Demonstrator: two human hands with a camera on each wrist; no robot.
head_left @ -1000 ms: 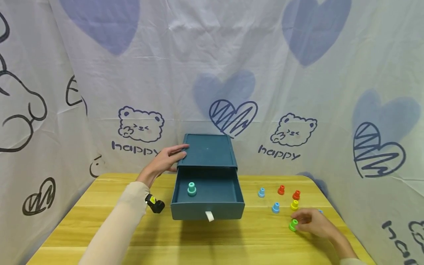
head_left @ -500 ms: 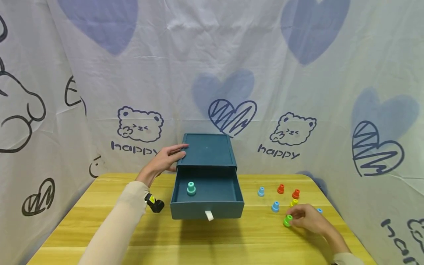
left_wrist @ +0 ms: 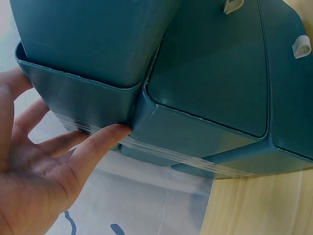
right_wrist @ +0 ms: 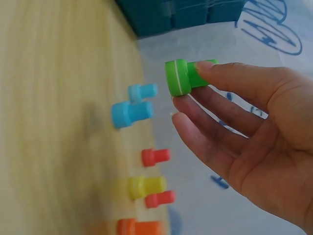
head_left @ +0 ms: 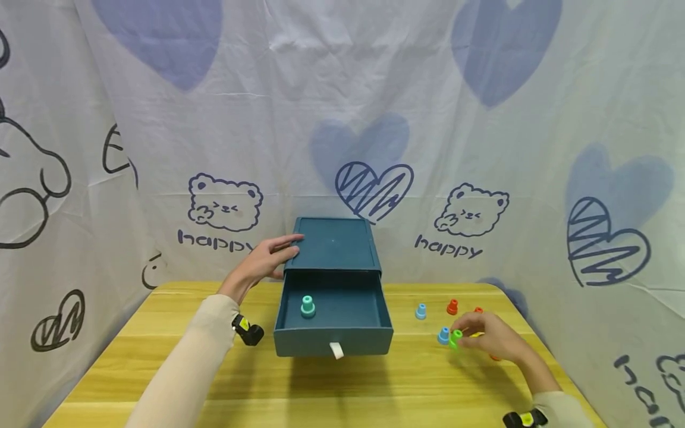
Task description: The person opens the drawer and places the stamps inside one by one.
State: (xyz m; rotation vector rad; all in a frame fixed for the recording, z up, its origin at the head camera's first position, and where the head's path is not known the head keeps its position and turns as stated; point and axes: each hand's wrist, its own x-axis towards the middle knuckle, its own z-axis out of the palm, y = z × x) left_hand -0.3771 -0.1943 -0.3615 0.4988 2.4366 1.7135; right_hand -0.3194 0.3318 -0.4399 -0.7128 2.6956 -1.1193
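A green peg (head_left: 456,339) is pinched in the right hand (head_left: 492,337), lifted just above the surface (head_left: 374,386), right of the open drawer (head_left: 334,324). Farther back, the cabinet (head_left: 333,244) is touched by the left hand (head_left: 262,261), fingers straight.

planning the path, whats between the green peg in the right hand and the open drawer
In the head view, one light blue peg stands right beside the green peg held by the right hand; from there to the open drawer the wooden table is bare.
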